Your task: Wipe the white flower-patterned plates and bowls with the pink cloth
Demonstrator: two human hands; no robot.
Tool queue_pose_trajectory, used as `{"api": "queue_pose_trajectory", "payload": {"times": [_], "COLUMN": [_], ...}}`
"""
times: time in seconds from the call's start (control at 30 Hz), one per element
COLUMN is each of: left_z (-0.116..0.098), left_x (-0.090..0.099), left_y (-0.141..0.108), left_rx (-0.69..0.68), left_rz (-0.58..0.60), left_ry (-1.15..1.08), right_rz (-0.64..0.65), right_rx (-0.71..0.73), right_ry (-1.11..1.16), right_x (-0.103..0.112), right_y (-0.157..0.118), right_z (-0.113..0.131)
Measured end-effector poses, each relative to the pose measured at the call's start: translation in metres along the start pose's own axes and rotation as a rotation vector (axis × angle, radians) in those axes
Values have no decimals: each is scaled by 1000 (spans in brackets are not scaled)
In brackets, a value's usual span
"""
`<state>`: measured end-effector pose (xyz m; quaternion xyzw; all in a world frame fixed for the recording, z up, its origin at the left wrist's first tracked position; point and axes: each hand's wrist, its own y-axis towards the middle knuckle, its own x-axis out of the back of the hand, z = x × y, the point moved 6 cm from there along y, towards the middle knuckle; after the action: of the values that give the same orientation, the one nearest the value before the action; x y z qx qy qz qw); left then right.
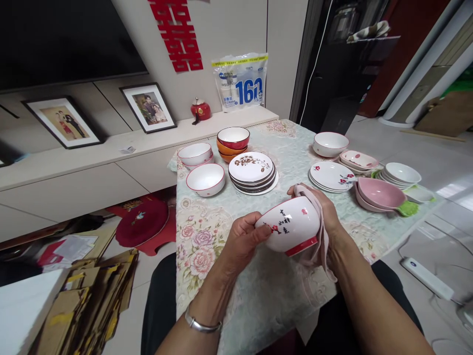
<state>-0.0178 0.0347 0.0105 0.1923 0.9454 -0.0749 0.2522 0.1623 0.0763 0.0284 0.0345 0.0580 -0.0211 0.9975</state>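
Tilted on its side above the table's near part is a white bowl [291, 224] with a red foot, red blossoms and dark characters. My left hand [246, 236] grips its left rim, thumb on the outside and fingers partly hidden behind. A pale pink cloth [318, 246] drapes over the bowl's right side. My right hand [325, 209] is closed around the cloth and presses it to the bowl; some of its fingers are hidden by both. Just beyond stands a stack of plates [251, 167] with a brown flower pattern.
White bowls [205, 178] and red and orange bowls [233, 138] stand at the table's far left. On the right are flowered plates [331, 175], a white bowl [330, 143], pink bowls [380, 192] and small white bowls [402, 172]. A red stool [142, 222] and flattened cardboard [84, 301] lie left.
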Motion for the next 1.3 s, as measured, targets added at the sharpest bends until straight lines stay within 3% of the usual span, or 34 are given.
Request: {"api": "queue_pose_trajectory", "payload": {"times": [0.2, 0.37, 0.47, 0.53, 0.63, 0.77, 0.87, 1.0, 1.07, 1.2, 1.3], "left_z": [2, -1, -7, -11, -7, 3, 4, 4, 6, 12, 13], "left_x": [2, -2, -9, -10, -6, 0, -1, -2, 1, 6, 8], "left_y": [-3, -2, -1, -2, -3, -2, -1, 1, 1, 0, 0], "left_rx": [46, 17, -68, -126, -102, -31, -24, -37, -61, -86, -79], "left_rz": [23, -5, -14, -24, -22, -55, -125, -193, -198, -179, -179], "left_ry": [289, 406, 535, 595, 520, 184, -2, -40, 9, 145, 201], "right_rz": [23, 27, 26, 30, 47, -19, -49, -105, -119, -55, 27], "right_rx": [-5, 290, 475, 541, 478, 210, 144, 135, 246, 607, 718], "right_ry": [-97, -463, -748, -814, -618, -257, -205, -239, -370, -715, -762], "right_x": [-6, -23, -42, -48, -38, -8, 0, -6, -16, -47, -54], "right_y": [-4, -19, -33, -38, -30, -8, 1, -4, -14, -40, -44], "right_z": [8, 29, 42, 46, 41, 17, 2, -1, 11, 40, 43]}}
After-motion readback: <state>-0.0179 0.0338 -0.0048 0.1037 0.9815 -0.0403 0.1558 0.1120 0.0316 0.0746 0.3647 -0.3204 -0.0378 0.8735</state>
